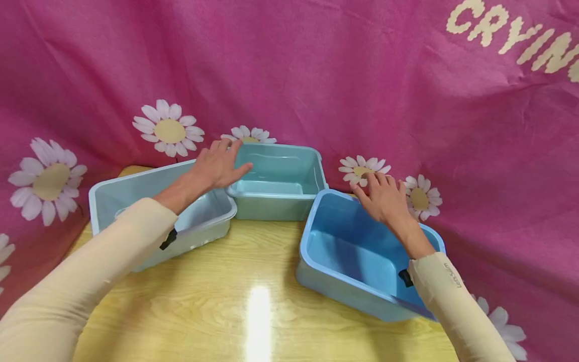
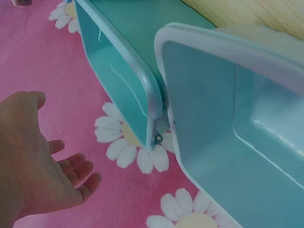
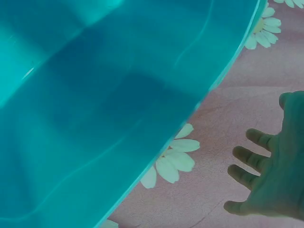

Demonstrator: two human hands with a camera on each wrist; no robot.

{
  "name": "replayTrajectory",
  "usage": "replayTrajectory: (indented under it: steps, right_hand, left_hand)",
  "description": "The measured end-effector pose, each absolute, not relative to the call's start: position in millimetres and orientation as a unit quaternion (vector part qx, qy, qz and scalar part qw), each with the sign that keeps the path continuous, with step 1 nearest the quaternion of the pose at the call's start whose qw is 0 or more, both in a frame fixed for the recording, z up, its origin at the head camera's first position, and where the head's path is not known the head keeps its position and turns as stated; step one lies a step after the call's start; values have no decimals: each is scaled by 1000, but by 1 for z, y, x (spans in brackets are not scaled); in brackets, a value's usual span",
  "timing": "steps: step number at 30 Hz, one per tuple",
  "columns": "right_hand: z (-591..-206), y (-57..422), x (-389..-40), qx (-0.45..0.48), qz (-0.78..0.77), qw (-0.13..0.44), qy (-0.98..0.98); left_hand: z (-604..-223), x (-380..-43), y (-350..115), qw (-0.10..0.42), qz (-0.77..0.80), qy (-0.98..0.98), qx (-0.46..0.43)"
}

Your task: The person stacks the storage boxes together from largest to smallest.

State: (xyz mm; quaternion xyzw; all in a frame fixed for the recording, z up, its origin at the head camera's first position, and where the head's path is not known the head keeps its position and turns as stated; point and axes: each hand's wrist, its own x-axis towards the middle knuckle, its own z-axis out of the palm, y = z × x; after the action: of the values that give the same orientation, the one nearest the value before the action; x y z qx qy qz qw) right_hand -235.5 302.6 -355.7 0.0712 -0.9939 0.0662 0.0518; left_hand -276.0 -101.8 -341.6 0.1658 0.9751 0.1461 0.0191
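Three plastic bins stand on the wooden table: a pale grey-blue bin (image 1: 203, 235) at left, a teal bin (image 1: 276, 207) at the back middle, and a blue bin (image 1: 348, 291) at right. My left hand (image 1: 218, 165) hovers above the place where the grey-blue and teal bins meet, fingers spread and holding nothing. Over the far side of the blue bin is my right hand (image 1: 384, 197), its fingers apart and empty. Both wrist views show the hands away from the bin walls. The insides of the bins hold nothing that I can see.
A pink cloth (image 1: 316, 65) with printed daisies hangs close behind the bins and along both sides. The wooden table (image 1: 217, 301) reaches toward me in front of the bins, with a bright light reflection on it.
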Motion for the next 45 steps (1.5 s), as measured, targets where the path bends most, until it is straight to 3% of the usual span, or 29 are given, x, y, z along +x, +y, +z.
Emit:
replayTrajectory:
  steps: [17, 30, 45]
  right_hand:
    - [-357, 321, -204, 58, 66, 29, -996]
    - [-367, 345, -179, 65, 71, 52, -994]
    - [-362, 350, -152, 91, 59, 14, -994]
  left_hand:
    - [-339, -248, -67, 7, 119, 965, 232]
    - [-350, -233, -47, 10, 118, 959, 258]
    - [-358, -234, -30, 24, 111, 958, 263]
